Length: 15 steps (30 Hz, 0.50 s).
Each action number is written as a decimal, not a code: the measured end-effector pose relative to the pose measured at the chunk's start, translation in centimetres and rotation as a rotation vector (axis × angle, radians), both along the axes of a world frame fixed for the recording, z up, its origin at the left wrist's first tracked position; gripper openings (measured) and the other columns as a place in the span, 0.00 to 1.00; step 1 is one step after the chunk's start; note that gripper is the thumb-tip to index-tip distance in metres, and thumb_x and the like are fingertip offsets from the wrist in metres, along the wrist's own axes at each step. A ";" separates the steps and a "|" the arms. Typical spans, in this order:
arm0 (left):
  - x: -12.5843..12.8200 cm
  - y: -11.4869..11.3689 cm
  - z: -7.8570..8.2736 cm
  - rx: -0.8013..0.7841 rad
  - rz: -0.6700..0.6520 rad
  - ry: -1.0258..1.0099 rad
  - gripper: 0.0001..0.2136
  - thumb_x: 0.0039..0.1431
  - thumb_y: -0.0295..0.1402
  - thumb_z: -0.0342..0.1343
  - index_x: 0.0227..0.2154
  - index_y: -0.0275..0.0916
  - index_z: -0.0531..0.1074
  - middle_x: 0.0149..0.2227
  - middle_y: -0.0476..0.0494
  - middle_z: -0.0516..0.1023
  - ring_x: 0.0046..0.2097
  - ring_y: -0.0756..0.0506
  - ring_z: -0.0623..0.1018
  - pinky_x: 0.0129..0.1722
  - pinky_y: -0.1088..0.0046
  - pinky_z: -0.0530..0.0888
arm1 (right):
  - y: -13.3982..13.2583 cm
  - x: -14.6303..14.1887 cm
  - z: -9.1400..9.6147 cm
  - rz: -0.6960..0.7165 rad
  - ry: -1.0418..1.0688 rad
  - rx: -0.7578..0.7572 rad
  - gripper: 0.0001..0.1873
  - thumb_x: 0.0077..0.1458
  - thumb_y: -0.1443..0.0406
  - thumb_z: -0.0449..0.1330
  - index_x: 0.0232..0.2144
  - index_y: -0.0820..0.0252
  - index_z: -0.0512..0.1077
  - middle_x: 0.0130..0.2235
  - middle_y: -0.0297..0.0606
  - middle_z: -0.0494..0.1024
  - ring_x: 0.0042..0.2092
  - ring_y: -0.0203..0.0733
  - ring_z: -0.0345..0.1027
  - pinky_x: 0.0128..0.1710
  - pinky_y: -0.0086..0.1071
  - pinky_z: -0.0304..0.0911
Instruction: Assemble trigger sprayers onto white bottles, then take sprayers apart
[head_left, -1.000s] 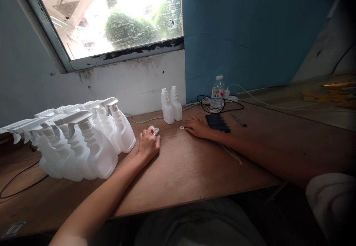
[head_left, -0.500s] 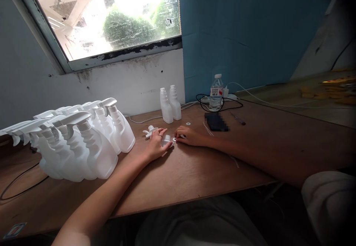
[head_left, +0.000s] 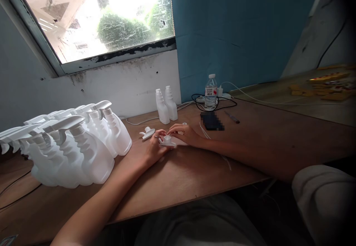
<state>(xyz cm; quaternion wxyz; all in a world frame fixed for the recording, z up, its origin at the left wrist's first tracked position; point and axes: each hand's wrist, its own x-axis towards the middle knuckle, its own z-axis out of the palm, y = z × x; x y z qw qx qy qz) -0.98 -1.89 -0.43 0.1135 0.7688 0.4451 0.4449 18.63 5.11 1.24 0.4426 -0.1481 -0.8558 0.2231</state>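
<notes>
My left hand (head_left: 154,147) is closed around a white trigger spray head (head_left: 168,141), its round collar turned upward. The fingertips of my right hand (head_left: 187,134) are pinched together just over that collar. A thin white piece, apparently a washer, shows between them, though the fingers partly hide it. Left of my left hand, a second white spray head (head_left: 147,133) lies on the wooden table (head_left: 178,175). Another white washer (head_left: 184,124) lies behind my right hand.
Several white spray bottles (head_left: 96,157) with trigger heads stand at left. Two topless bottles (head_left: 162,108) stand by the wall. At back right are a water bottle (head_left: 210,94), black cable, dark pixelated object (head_left: 211,121), narrow tool (head_left: 232,117) and white strips (head_left: 204,130).
My right hand has lifted the washer from the table and brought it left to the spray head's collar. My left hand has turned the spray head collar-up. The view has shifted slightly right.
</notes>
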 end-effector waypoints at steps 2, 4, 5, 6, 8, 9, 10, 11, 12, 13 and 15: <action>0.4 -0.2 -0.1 -0.009 -0.027 -0.010 0.25 0.51 0.35 0.65 0.49 0.45 0.61 0.46 0.44 0.70 0.44 0.45 0.73 0.44 0.68 0.72 | -0.8 0.0 0.3 0.085 0.003 0.085 0.13 0.63 0.61 0.55 0.38 0.60 0.78 0.42 0.44 0.79 0.42 0.41 0.73 0.44 0.36 0.69; 0.7 -0.4 -0.1 -0.027 -0.046 -0.016 0.24 0.51 0.35 0.65 0.48 0.45 0.60 0.45 0.45 0.70 0.43 0.45 0.73 0.44 0.68 0.73 | -1.3 0.1 0.5 0.152 -0.009 0.169 0.13 0.64 0.63 0.53 0.39 0.61 0.77 0.43 0.46 0.78 0.44 0.41 0.73 0.45 0.36 0.70; 0.8 -0.4 -0.1 -0.037 -0.051 -0.023 0.24 0.51 0.35 0.65 0.48 0.45 0.60 0.44 0.46 0.70 0.42 0.46 0.73 0.43 0.68 0.73 | -1.4 0.2 0.5 0.182 -0.020 0.216 0.12 0.64 0.64 0.53 0.40 0.61 0.77 0.44 0.47 0.77 0.45 0.41 0.73 0.45 0.37 0.70; 0.9 -0.4 -0.1 -0.044 -0.057 -0.033 0.23 0.51 0.35 0.65 0.47 0.44 0.60 0.43 0.46 0.71 0.42 0.46 0.74 0.42 0.68 0.73 | -1.4 0.3 0.5 0.206 -0.033 0.262 0.12 0.63 0.65 0.54 0.40 0.62 0.77 0.43 0.47 0.77 0.46 0.42 0.72 0.46 0.37 0.69; 0.9 -0.4 -0.2 -0.056 -0.072 -0.064 0.23 0.52 0.35 0.64 0.48 0.43 0.60 0.42 0.46 0.71 0.42 0.46 0.74 0.41 0.69 0.73 | -1.3 0.5 0.5 0.230 -0.052 0.324 0.10 0.62 0.66 0.56 0.41 0.62 0.76 0.43 0.48 0.76 0.47 0.43 0.71 0.47 0.39 0.69; 0.8 -0.3 -0.2 -0.062 -0.080 -0.077 0.24 0.52 0.34 0.64 0.48 0.43 0.59 0.42 0.46 0.71 0.42 0.46 0.74 0.41 0.70 0.73 | -1.2 0.5 0.5 0.223 -0.059 0.334 0.10 0.62 0.66 0.56 0.42 0.63 0.76 0.43 0.49 0.76 0.47 0.43 0.70 0.47 0.39 0.69; 0.8 -0.3 -0.2 -0.062 -0.086 -0.080 0.24 0.52 0.34 0.64 0.49 0.42 0.59 0.43 0.46 0.72 0.42 0.46 0.74 0.40 0.70 0.73 | -1.0 0.5 0.4 0.209 -0.063 0.331 0.10 0.62 0.66 0.56 0.42 0.63 0.76 0.43 0.49 0.76 0.47 0.43 0.70 0.46 0.38 0.69; 0.7 -0.3 -0.2 -0.055 -0.086 -0.069 0.24 0.52 0.33 0.63 0.49 0.42 0.59 0.43 0.45 0.72 0.42 0.46 0.74 0.41 0.70 0.73 | -0.9 0.6 0.3 0.194 -0.065 0.324 0.11 0.62 0.66 0.56 0.43 0.63 0.75 0.43 0.49 0.75 0.47 0.43 0.70 0.46 0.38 0.69; 0.6 -0.4 -0.1 -0.044 -0.084 -0.046 0.24 0.52 0.33 0.62 0.49 0.42 0.59 0.43 0.45 0.72 0.42 0.46 0.75 0.41 0.69 0.73 | -0.7 0.6 0.3 0.180 -0.066 0.317 0.11 0.63 0.66 0.55 0.43 0.63 0.75 0.43 0.48 0.76 0.46 0.42 0.71 0.46 0.37 0.69; 0.4 -0.4 0.0 -0.034 -0.079 -0.021 0.23 0.53 0.32 0.61 0.49 0.42 0.59 0.44 0.45 0.73 0.42 0.46 0.75 0.41 0.69 0.73 | -0.6 0.6 0.2 0.169 -0.070 0.311 0.11 0.63 0.66 0.55 0.43 0.63 0.75 0.43 0.48 0.76 0.46 0.42 0.71 0.46 0.37 0.69; 0.0 -0.4 0.1 -0.023 -0.068 0.021 0.19 0.56 0.32 0.58 0.49 0.42 0.60 0.43 0.45 0.74 0.39 0.47 0.74 0.40 0.69 0.73 | -0.5 0.5 0.1 0.152 -0.081 0.296 0.10 0.64 0.65 0.55 0.43 0.62 0.75 0.42 0.46 0.76 0.45 0.42 0.71 0.45 0.37 0.69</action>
